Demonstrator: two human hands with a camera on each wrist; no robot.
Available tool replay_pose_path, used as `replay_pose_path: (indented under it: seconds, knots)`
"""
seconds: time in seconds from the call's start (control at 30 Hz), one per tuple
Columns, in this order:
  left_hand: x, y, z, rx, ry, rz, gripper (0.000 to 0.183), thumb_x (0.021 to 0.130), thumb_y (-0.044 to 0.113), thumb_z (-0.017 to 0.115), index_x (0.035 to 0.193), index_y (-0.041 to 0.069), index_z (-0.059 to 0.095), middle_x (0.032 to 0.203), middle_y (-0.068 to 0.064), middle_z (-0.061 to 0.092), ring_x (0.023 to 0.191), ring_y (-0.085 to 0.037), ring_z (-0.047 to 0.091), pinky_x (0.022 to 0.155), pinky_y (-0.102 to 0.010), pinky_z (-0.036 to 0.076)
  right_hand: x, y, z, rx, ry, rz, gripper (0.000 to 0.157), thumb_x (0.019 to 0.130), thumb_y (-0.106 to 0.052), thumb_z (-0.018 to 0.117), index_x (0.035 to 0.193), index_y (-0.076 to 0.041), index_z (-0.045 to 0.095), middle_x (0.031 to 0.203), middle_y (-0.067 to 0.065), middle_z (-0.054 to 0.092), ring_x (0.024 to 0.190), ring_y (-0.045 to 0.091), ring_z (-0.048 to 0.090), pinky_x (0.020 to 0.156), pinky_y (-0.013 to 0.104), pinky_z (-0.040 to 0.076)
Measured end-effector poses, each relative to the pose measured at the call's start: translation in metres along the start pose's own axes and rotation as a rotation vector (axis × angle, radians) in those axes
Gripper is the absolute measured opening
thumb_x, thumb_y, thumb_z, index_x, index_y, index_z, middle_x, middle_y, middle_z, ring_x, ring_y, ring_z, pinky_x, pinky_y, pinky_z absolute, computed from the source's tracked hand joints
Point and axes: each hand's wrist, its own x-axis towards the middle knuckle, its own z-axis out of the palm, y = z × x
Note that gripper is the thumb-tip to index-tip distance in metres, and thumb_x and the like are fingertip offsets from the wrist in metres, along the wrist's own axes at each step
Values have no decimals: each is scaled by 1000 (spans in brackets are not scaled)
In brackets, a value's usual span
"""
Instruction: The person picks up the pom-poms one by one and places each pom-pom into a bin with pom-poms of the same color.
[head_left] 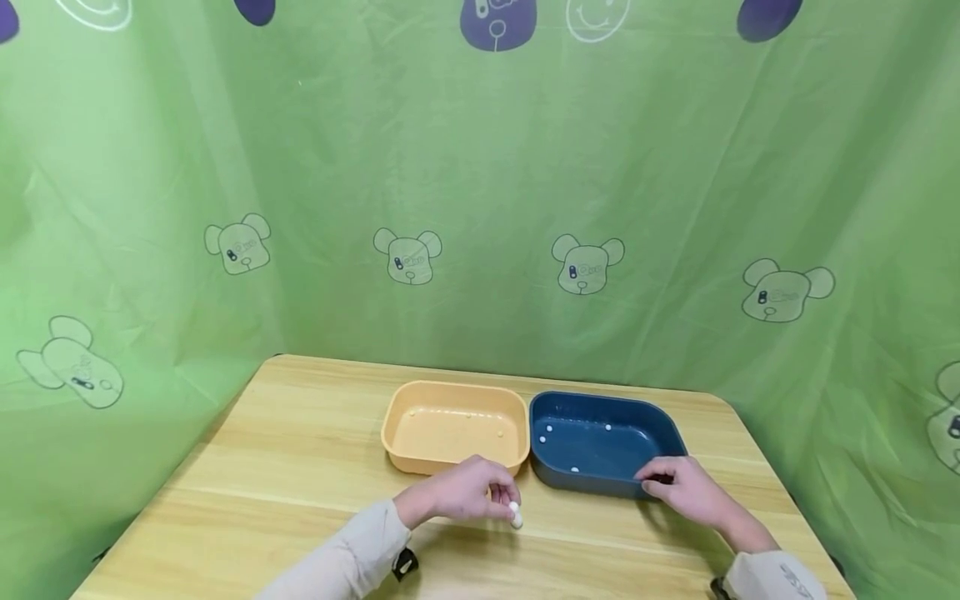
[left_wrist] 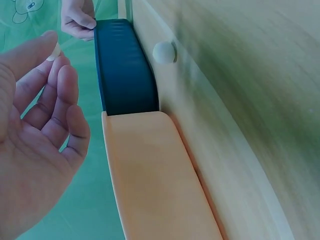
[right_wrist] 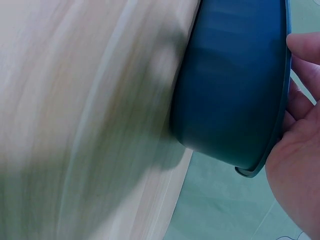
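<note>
My left hand (head_left: 480, 493) hovers just above the wooden table (head_left: 285, 467), in front of the orange tray (head_left: 450, 425), and pinches a small white ball (left_wrist: 54, 51) between thumb and forefinger. A second white ball (left_wrist: 164, 52) lies on the table right below it, close to the seam between the two trays. My right hand (head_left: 678, 487) grips the near rim of the dark blue tray (head_left: 600, 442), with the thumb over the edge. In the right wrist view, the blue tray's outer wall (right_wrist: 235, 85) fills the frame, with my fingers (right_wrist: 300, 150) along its rim.
The two trays stand side by side, touching, at the middle back of the table. Several white balls lie in the blue tray and a few small ones in the orange tray. A green printed curtain (head_left: 480, 208) closes off the back and both sides.
</note>
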Motion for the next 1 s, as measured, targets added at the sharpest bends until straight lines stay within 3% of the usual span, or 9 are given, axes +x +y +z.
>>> replay_pose_path:
  seconds: [0.23, 0.63, 1.0]
  knots:
    - [3, 1, -2, -27, 15, -37, 7, 83, 14, 72, 89, 14, 68, 78, 15, 57, 70, 6, 52, 65, -10, 47, -1, 1, 1, -10, 11, -17, 10, 83, -7, 69, 89, -15, 73, 88, -6, 68, 81, 4, 59, 66, 26, 51]
    - [20, -2, -4, -70, 106, -33, 5, 85, 12, 70, 90, 11, 69, 77, 14, 58, 71, 4, 53, 68, -12, 47, -3, 0, 1, -14, 11, -8, 10, 84, -8, 69, 89, -15, 73, 87, -6, 68, 81, 4, 59, 66, 26, 51]
    - [43, -2, -10, -146, 227, -149, 10, 84, 10, 70, 93, 10, 70, 75, 12, 60, 72, 0, 54, 66, -16, 47, -1, -2, 1, -15, 15, -2, 10, 84, -6, 68, 89, -13, 73, 88, -5, 68, 81, 5, 59, 66, 26, 51]
